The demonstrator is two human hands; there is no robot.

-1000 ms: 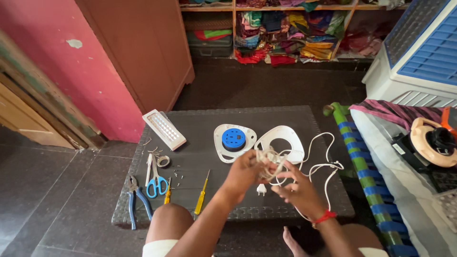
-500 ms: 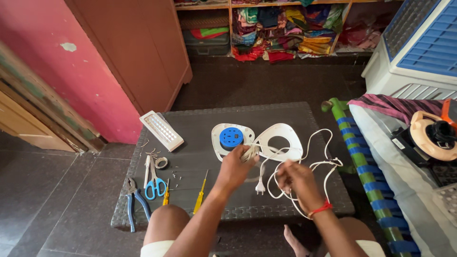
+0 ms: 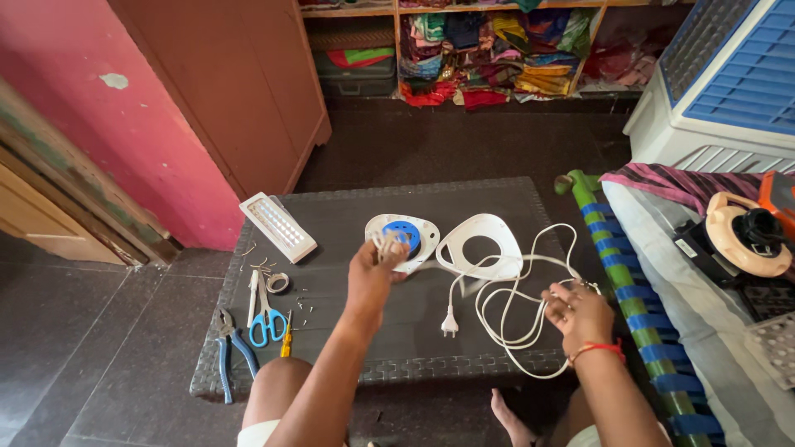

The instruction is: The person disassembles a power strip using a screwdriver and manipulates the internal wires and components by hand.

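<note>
My left hand (image 3: 373,273) is raised over the dark low table (image 3: 348,215) and pinches the bare end of a white cable, just in front of a white reel base with a blue centre (image 3: 403,238). My right hand (image 3: 578,314) is off to the right at the table's edge, closed around loops of the same white cable (image 3: 505,310). The cable's white plug (image 3: 449,323) lies on the table between my hands. A white ring-shaped cover (image 3: 480,246) rests beside the reel base.
On the table's left lie a white rectangular lamp (image 3: 277,227), blue-handled scissors (image 3: 263,319), blue pliers (image 3: 226,348), a yellow screwdriver (image 3: 286,341) and a small tape roll (image 3: 277,282). A striped bed edge (image 3: 629,290) stands at the right, an air cooler (image 3: 729,91) behind it.
My hands have drawn apart: the left went up toward the reel base with the cable end, the right swung out to the right with the cable loops.
</note>
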